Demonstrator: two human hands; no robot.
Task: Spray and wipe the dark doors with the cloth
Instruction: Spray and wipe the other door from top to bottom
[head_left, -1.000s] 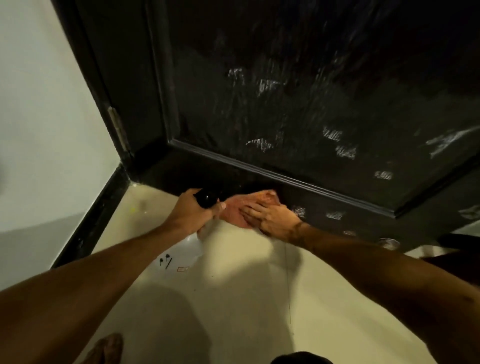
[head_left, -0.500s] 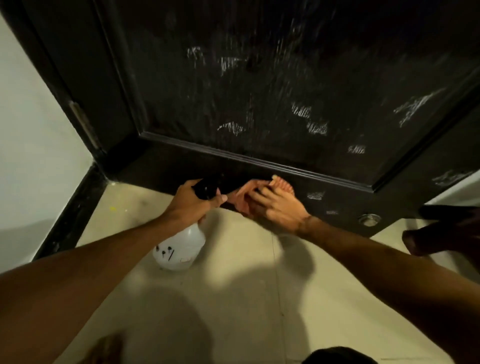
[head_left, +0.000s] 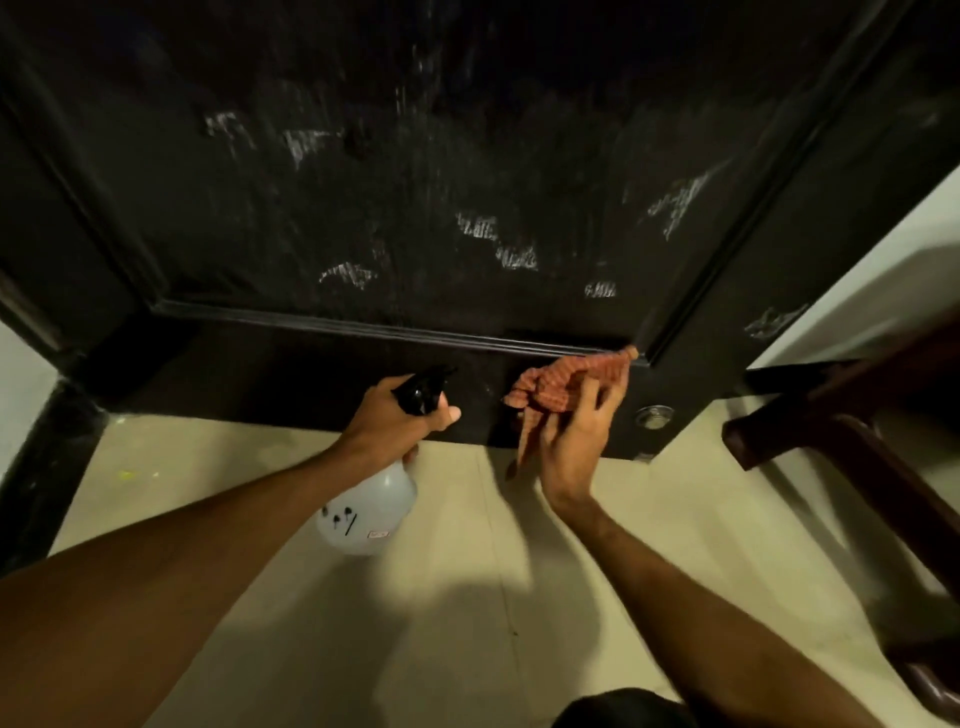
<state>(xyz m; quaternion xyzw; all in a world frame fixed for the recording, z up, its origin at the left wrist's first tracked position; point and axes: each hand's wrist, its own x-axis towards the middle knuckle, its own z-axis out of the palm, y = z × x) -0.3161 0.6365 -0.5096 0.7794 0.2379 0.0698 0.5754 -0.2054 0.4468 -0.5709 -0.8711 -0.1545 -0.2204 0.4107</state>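
Right hand (head_left: 571, 441) fingers pinch the cloth (head_left: 566, 384) against the door (head_left: 467, 208) bottom rail; left hand (head_left: 395, 421) grips the sprayer (head_left: 374, 499) beside it. Wiping is under way; next, probably sweep along the moulding

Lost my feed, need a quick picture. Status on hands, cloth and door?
Left hand grips spray bottle. Right hand holds orange cloth against dark door bottom rail. White smears on panel. Nothing blocking.
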